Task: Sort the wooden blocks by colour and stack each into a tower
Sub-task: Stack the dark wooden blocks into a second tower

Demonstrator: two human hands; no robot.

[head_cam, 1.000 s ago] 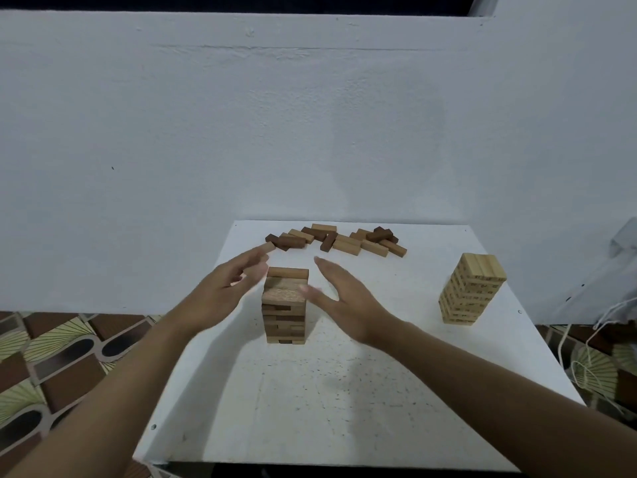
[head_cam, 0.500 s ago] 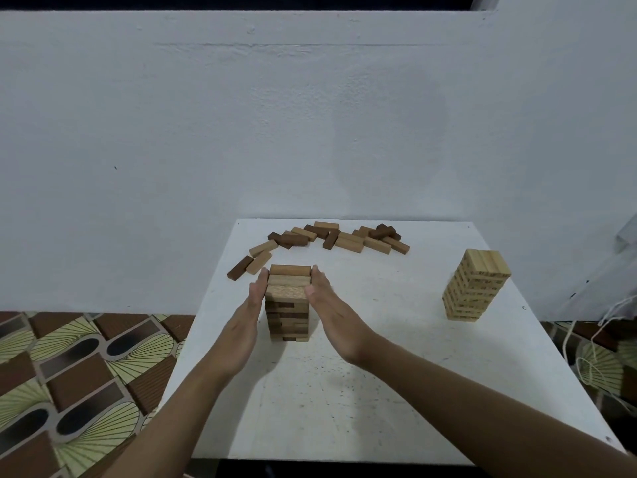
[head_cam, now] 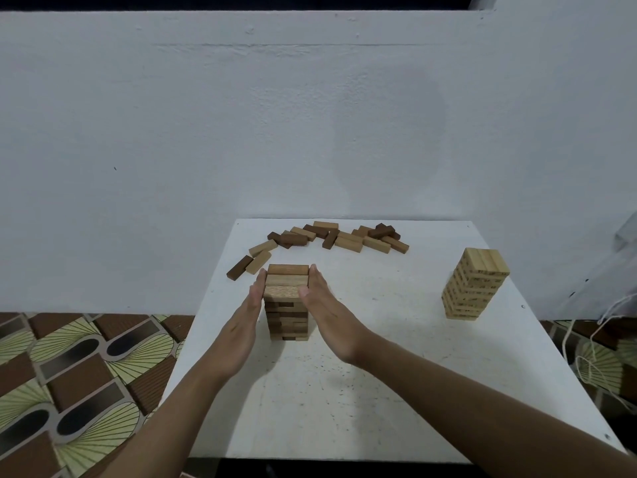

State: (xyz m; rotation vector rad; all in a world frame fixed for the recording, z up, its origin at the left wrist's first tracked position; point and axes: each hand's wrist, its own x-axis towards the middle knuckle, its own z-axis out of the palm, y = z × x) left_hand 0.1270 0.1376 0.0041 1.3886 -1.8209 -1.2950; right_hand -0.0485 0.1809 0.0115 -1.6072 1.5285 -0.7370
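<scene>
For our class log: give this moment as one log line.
left hand: flat against brown tower | right hand: flat, opposite side | pale tower: right, untouched | loose blocks: far edge of table

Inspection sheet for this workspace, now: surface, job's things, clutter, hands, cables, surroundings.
Surface: white table, speckled.
Job's things: darker tower between the hands; light tower upright at the right; loose blocks, light and dark mixed, scattered along the far edge.
Clutter: nothing seen.
Hands: left hand and right hand flat, fingers straight, pressing the darker tower's opposite sides.
Cables: white cord beside the table's right edge.
Surroundings: white wall behind; patterned floor at left.
</scene>
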